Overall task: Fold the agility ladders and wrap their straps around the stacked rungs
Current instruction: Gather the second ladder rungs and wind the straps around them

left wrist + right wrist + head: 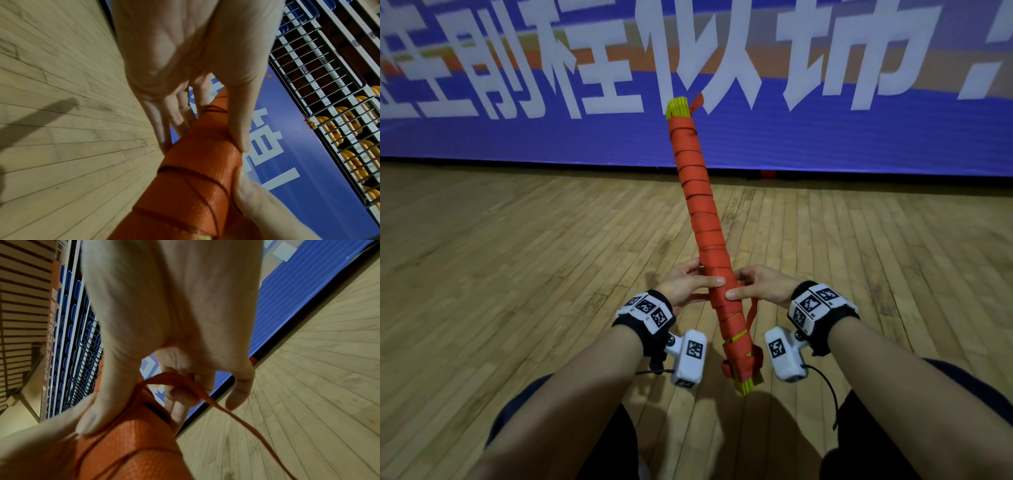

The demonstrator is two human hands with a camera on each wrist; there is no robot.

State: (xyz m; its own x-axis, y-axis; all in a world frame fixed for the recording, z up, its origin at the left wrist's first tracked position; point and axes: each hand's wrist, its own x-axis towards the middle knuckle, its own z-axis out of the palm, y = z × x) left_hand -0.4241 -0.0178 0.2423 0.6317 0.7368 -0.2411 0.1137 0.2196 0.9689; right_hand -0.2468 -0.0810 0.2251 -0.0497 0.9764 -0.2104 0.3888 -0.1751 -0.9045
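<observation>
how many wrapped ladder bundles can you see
1. The wrapped ladder bundle is held up off the wooden floor, left hand and right hand gripping its lower part. Others may lie out of view.

Pale wooden strip floor, boards laid in staggered rows, scuffed and marked in places. Along its far edge, long blue banner with large white characters and an orange band running across its upper part. Above the banner, in the left wrist view, grey metal railing of thin vertical bars, with rows of yellow moulded seats behind. In the right wrist view, rows of blue seats behind railing; beside them, wall of horizontal brown and pale slats. Dim, warm indoor light.
</observation>
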